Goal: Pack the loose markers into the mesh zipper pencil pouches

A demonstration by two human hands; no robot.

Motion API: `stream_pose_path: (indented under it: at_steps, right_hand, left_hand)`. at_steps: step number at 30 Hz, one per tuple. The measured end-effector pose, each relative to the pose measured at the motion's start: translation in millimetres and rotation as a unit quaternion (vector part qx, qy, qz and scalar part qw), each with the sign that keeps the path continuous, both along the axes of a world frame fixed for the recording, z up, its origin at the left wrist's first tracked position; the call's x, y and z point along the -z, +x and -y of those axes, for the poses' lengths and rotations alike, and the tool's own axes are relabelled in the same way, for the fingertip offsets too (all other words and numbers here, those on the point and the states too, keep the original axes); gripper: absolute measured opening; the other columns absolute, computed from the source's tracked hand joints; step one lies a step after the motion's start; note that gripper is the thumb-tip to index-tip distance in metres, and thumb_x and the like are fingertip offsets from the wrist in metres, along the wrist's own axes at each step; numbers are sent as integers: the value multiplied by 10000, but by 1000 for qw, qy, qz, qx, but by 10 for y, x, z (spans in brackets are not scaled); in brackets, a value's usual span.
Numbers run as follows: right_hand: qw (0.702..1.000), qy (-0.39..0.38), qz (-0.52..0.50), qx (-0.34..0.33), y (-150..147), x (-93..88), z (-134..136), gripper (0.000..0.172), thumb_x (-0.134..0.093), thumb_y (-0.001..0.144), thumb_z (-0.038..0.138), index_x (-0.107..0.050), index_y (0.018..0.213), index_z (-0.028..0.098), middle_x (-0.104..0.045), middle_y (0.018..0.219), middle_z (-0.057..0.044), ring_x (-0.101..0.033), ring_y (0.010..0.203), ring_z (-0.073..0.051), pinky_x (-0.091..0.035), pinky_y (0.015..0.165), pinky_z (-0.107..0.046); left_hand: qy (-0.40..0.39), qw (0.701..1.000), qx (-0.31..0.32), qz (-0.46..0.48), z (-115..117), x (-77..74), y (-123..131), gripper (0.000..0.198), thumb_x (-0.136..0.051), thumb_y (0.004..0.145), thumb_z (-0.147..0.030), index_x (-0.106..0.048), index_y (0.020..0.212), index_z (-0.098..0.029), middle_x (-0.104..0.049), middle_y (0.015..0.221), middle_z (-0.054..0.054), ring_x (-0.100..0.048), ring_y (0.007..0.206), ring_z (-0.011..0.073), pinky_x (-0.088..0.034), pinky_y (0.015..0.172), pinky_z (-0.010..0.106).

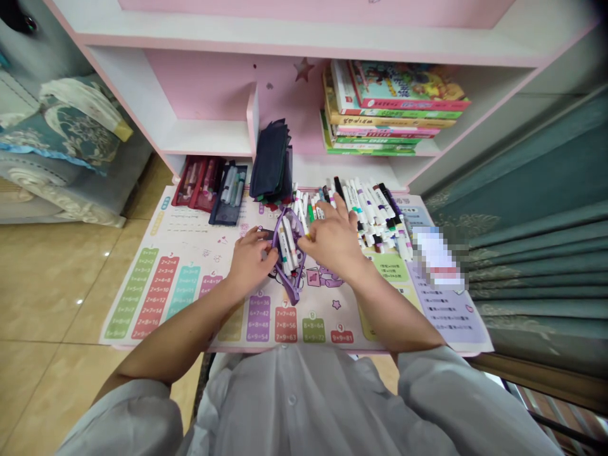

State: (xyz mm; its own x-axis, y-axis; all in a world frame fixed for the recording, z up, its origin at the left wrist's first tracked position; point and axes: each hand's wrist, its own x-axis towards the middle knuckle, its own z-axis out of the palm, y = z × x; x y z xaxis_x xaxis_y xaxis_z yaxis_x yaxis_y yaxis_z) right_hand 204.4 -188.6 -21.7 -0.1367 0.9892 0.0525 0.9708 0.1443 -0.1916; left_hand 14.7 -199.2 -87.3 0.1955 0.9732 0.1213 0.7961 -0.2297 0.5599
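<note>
- One purple zip pencil case (pixel 292 290) sits propped open on a printed times-table mat (pixel 213 250), near the middle of the mat's far half, its mouth spread wide.
- Several white-barrelled markers (pixel 287 248) stand packed inside it, with coloured caps showing.
- The left hand (pixel 251 259) is curled, its fingers clasping the left side of the case.
- The right hand (pixel 332 237) comes in from the other side, its fingertips (pixel 308 233) at the right rim of the case; whether they grip or only rest there, I cannot tell.
- A loose heap of marker pens (pixel 370 215) lies just beyond the right hand, on the mat's far edge.
- Left of that heap stand a stack of dark navy pouches (pixel 270 161), a navy mesh pouch (pixel 228 193) holding pens, and red pouches (pixel 194 183).
- Picture books (pixel 394 107) lie stacked on a pink-and-white shelf unit (pixel 304 44).
- A teal curtain (pixel 536 253) hangs to the right; a patterned cushion (pixel 66 126) sits at the left, above a tiled floor (pixel 57 285).
</note>
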Motion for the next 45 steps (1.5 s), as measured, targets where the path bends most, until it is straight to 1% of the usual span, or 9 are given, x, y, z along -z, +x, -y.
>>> stream_pose_path:
  at_steps: [5, 9, 18, 23, 26, 30, 35, 40, 45]
  right_hand:
    - [997, -51, 15, -55, -113, -41, 173, 229, -576, 797, 283, -758, 782, 145, -463, 1520, -167, -184, 1501, -429, -215, 1147, -700]
    - [995, -80, 26, -61, -169, 39, 154, 283, -554, 814, 274, -774, 905, 122, -455, 1522, -185, -157, 1512, -420, -184, 1155, -708]
    - [994, -83, 34, -68, -244, 246, 69, 298, -559, 850, 270, -772, 968, 98, -413, 1549, -203, -176, 1498, -451, -180, 1146, -728]
    - [989, -115, 20, -94, -154, 152, 21, 288, -511, 896, 245, -767, 924, 117, -383, 1570, -188, -151, 1514, -446, -200, 1139, -740]
    - [982, -129, 27, -136, 19, 69, -36, 291, -492, 869, 124, -760, 982, 137, -364, 1581, -176, -119, 1525, -443, -226, 1137, -736]
    - [981, -99, 49, -159, 174, 104, -117, 476, -521, 749, -27, -740, 1097, 212, -318, 1618, -111, -47, 1536, -436, -186, 1148, -748]
    - [969, -43, 26, -242, 111, 216, -159, 232, -579, 809, 59, -766, 885, 173, -349, 1609, -96, -39, 1541, -418, -100, 1180, -726]
    - [947, 3, 18, -322, 48, 193, -86, 270, -511, 873, 83, -754, 835, 194, -419, 1577, -49, -46, 1550, -374, -101, 1173, -734]
    - [937, 2, 31, -347, 6, 135, 9, 282, -500, 893, 79, -757, 885, 196, -547, 1470, -67, -201, 1524, -348, -114, 1177, -718]
  left_hand:
    - [-2, 1000, -6, -1, -1, 12, -2, 239, -546, 843, -304, -711, 698, -208, -716, 1218, 78, -528, 1336, 324, -435, 1145, 516]
    - [-4, 1000, -4, -4, -5, 13, -7, 229, -555, 841, -295, -712, 699, -208, -720, 1220, 72, -522, 1345, 324, -439, 1141, 512]
    - [5, 1000, -6, -4, 1, 16, 5, 232, -543, 837, -286, -716, 703, -212, -721, 1218, 71, -537, 1332, 318, -433, 1146, 518]
    - [8, 1000, -4, -7, -12, 27, -4, 227, -549, 836, -293, -721, 708, -219, -722, 1211, 69, -552, 1309, 315, -438, 1140, 523]
    - [7, 1000, -2, -9, -14, 31, -13, 236, -546, 845, -303, -724, 717, -215, -720, 1205, 80, -573, 1283, 305, -437, 1141, 518]
    - [-2, 1000, 0, -14, -7, 23, -17, 242, -538, 851, -298, -729, 741, -200, -709, 1226, 108, -550, 1313, 318, -435, 1136, 528]
    - [14, 1000, 5, -24, 1, 12, -7, 258, -516, 873, -282, -732, 754, -208, -710, 1223, 92, -558, 1305, 304, -435, 1136, 528]
    - [27, 998, 24, -46, 33, -52, -20, 261, -503, 893, -225, -758, 845, -200, -691, 1265, 94, -500, 1361, 338, -429, 1123, 555]
    - [37, 993, 47, -97, 84, -192, -71, 239, -531, 890, -190, -768, 872, -206, -654, 1315, 107, -447, 1395, 378, -425, 1077, 600]
